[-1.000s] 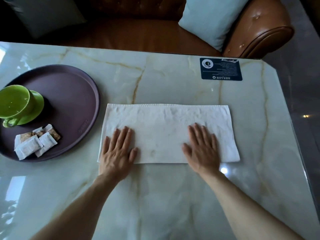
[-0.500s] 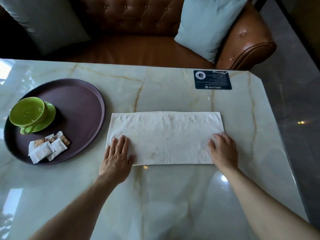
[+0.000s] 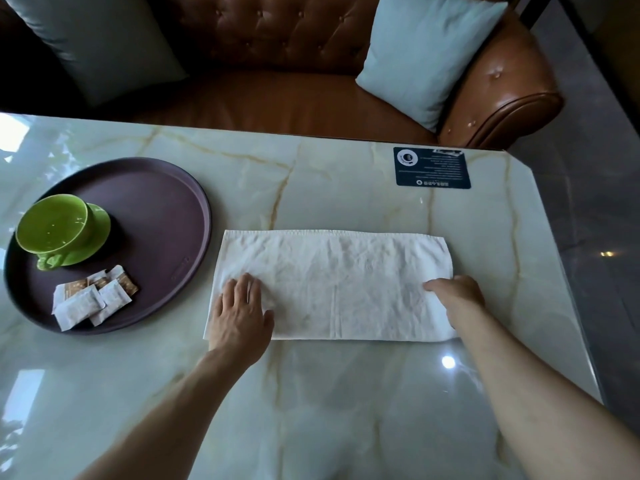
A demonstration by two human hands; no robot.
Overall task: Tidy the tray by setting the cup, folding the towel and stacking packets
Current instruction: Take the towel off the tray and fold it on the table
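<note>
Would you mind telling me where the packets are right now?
In the head view, the packets lie at the left, on the near part of the tray, just in front of the cup and left of the towel.

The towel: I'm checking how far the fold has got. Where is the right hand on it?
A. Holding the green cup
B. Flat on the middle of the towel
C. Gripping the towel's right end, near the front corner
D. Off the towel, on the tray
C: the right hand curls round the right end of the towel, while the left hand rests on the left part.
</note>
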